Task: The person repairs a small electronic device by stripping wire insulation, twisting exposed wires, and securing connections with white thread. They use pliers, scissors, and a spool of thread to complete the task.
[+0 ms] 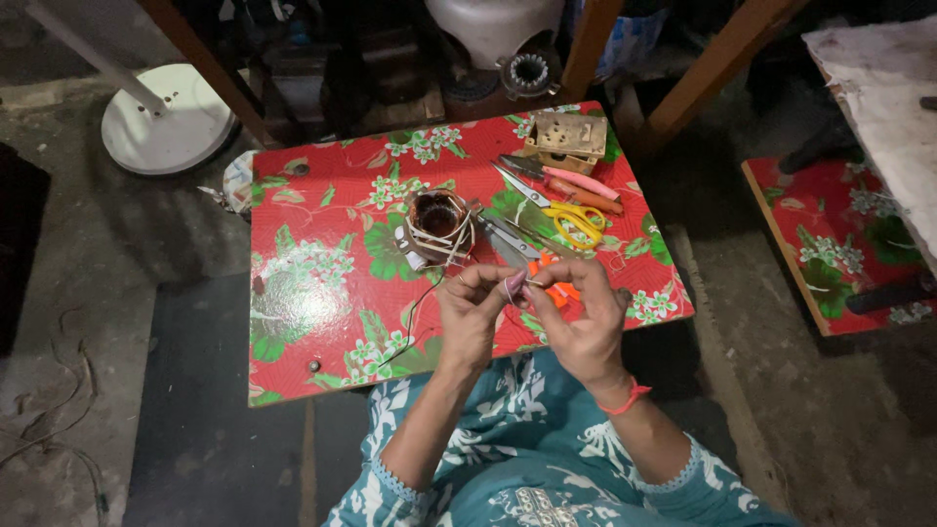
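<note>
My left hand (pixel 471 310) and my right hand (pixel 584 322) meet above the near edge of a low table with a red flowered cover (pixel 303 293). Their fingertips pinch a thin dark wire (pixel 415 314) and a small pinkish piece (pixel 514 284) between them. The wire runs from my hands down and left across the cover. Just beyond my hands lies a round motor winding (pixel 436 227), a ring of copper coil bound with white strips.
Yellow-handled scissors (pixel 571 221), pliers and orange-handled tools (pixel 576 185) lie at the table's right. A small wooden block (pixel 568 140) stands at the far right corner. A white round fan base (pixel 166 117) sits on the floor at far left. A second red-covered board (pixel 830 244) lies right.
</note>
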